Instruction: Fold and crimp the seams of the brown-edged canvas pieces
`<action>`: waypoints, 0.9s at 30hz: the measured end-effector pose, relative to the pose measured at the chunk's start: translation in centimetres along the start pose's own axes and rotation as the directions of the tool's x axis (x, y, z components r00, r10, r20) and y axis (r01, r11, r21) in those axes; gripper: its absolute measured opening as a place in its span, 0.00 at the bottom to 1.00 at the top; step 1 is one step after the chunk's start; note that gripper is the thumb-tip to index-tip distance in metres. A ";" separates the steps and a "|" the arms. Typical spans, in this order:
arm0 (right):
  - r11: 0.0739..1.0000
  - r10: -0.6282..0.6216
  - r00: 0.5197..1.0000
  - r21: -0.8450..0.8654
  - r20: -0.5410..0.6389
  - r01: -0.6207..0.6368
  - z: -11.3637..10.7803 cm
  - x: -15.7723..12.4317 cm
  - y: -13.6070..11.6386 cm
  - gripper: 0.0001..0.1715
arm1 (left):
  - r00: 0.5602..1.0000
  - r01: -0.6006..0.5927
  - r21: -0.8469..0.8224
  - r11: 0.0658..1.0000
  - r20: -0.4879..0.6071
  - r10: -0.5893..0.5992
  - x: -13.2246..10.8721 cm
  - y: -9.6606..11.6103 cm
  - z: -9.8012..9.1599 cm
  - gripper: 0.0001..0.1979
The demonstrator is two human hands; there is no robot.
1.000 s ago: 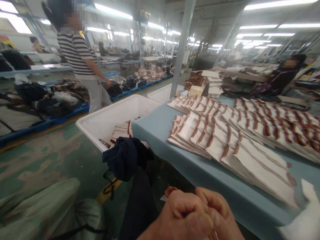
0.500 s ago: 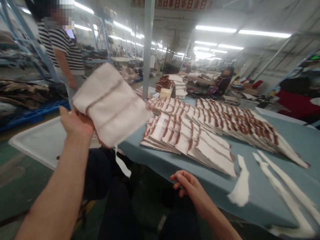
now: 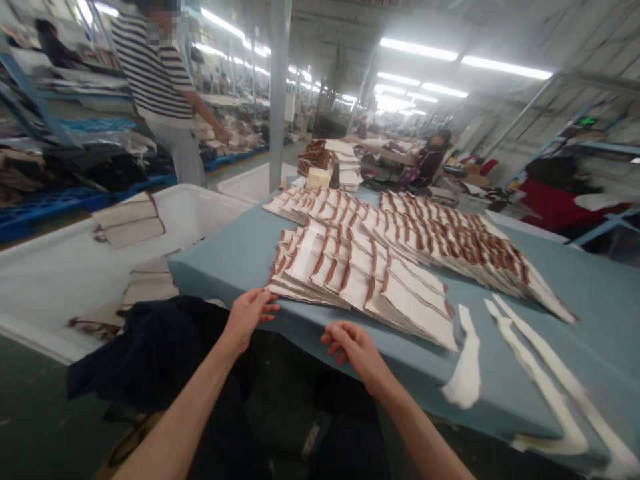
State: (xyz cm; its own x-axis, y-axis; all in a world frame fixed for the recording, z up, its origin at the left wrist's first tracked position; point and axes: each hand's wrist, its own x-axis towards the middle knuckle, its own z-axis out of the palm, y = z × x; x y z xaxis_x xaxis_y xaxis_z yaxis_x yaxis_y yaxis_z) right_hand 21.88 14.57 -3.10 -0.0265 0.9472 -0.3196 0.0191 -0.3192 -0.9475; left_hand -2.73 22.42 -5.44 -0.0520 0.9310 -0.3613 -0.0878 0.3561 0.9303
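My left hand (image 3: pixel 253 315) is at the table's near edge, its fingertips by the left corner of a fanned stack of cream fabric pieces with brown edging (image 3: pixel 360 277). Its fingers are apart and hold nothing; whether they touch the stack I cannot tell. Just in front of that stack hovers my right hand (image 3: pixel 350 341), loosely bent, fingers parted, with nothing in it. To the left, a cream fabric piece with brown bands (image 3: pixel 133 223) is tilted in a white bin (image 3: pixel 200 200). More such pieces (image 3: pixel 147 283) lie lower in the bin.
A blue-green cloth covers the table (image 3: pixel 220 250). Further rows of fabric pieces (image 3: pixel 450 237) lie behind the stack. White strips (image 3: pixel 467 360) rest at the right. A metal post (image 3: pixel 278 100) rises beyond the table. A person in a striped top (image 3: pixel 155 73) stands past the bin.
My left hand has let go of the fabric piece and moved right to the stack's corner. A similar piece is now in the bin. My right hand has barely moved.
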 end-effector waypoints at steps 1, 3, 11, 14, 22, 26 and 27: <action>1.000 -0.003 1.000 0.008 -0.011 0.003 0.3 1.0 -0.1 0.36 | 1.000 0.010 0.019 1.000 0.029 -0.011 0.5 0.0 1.0 0.19; 1.000 0.001 1.000 0.020 -0.030 0.000 0.9 3.0 -0.3 0.30 | 0.998 0.017 0.059 0.998 0.065 -0.020 1.4 0.2 2.6 0.19; 0.997 0.071 0.997 0.011 -0.040 -0.070 0.9 7.7 -2.0 0.15 | 0.988 -0.147 0.223 0.964 0.077 0.133 0.6 -0.2 2.9 0.19; 0.998 0.058 0.998 0.036 -0.040 -0.056 0.4 7.8 -2.3 0.14 | 0.975 -0.220 0.269 0.938 0.102 0.200 -1.1 -0.5 2.2 0.15; 0.998 -0.070 0.996 0.006 -0.051 0.070 -0.4 8.0 -2.8 0.19 | 0.908 -0.411 0.281 0.867 0.039 0.418 -7.8 1.0 1.1 0.19; 0.983 -0.176 0.984 -0.052 -0.012 0.176 -0.5 7.9 -2.0 0.24 | 0.790 -0.565 0.435 0.701 0.040 0.612 -14.7 1.9 -0.4 0.17; 0.979 -0.193 0.981 -0.060 0.004 0.193 -0.5 7.7 -1.7 0.26 | 0.709 -0.603 0.523 0.602 0.007 0.705 -16.5 1.8 -0.6 0.16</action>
State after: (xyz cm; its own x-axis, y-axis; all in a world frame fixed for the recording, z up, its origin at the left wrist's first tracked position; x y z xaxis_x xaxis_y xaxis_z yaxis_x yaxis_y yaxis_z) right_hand 22.10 22.45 -4.00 -0.0338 0.9908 -0.1307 0.0735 -0.1280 -0.9890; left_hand -2.64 7.66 2.11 -0.0922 0.9117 0.4004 0.4991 -0.3056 0.8109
